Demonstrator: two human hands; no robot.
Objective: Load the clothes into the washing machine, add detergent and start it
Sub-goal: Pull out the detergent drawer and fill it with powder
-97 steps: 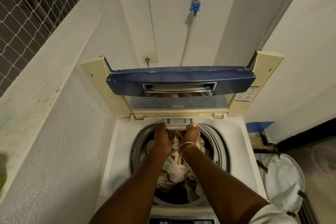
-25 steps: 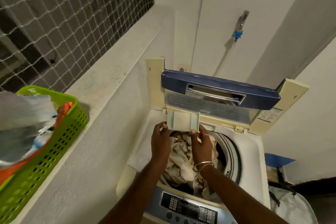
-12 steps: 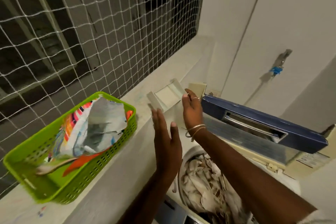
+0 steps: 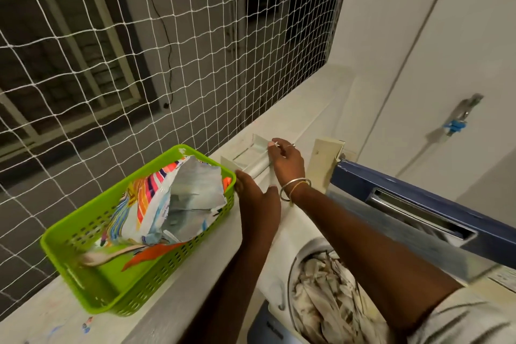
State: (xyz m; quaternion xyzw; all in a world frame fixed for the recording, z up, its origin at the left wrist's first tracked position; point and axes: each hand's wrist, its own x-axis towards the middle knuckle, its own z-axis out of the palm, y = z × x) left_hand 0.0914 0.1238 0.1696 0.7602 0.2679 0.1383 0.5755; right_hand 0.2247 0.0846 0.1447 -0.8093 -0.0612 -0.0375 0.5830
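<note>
The pale detergent drawer (image 4: 248,155) rests on the white ledge (image 4: 293,112), removed from the washing machine (image 4: 282,243). My right hand (image 4: 286,160) pinches its far right corner. My left hand (image 4: 258,204) has straight fingers touching the drawer's near end, right beside the green basket (image 4: 92,282). An opened colourful detergent bag (image 4: 170,204) lies in the basket. Pale clothes (image 4: 326,296) fill the drum at the bottom. The blue lid (image 4: 418,201) stands raised at the right.
White netting (image 4: 139,50) covers the opening behind the ledge. A tap with a blue fitting (image 4: 458,120) is on the white wall at the right. The machine's control panel (image 4: 268,327) shows at the bottom edge.
The drawer was pulled out of the machine, carried up and left, and now rests on the ledge. My left hand moved to its near end. The view swung left toward the basket.
</note>
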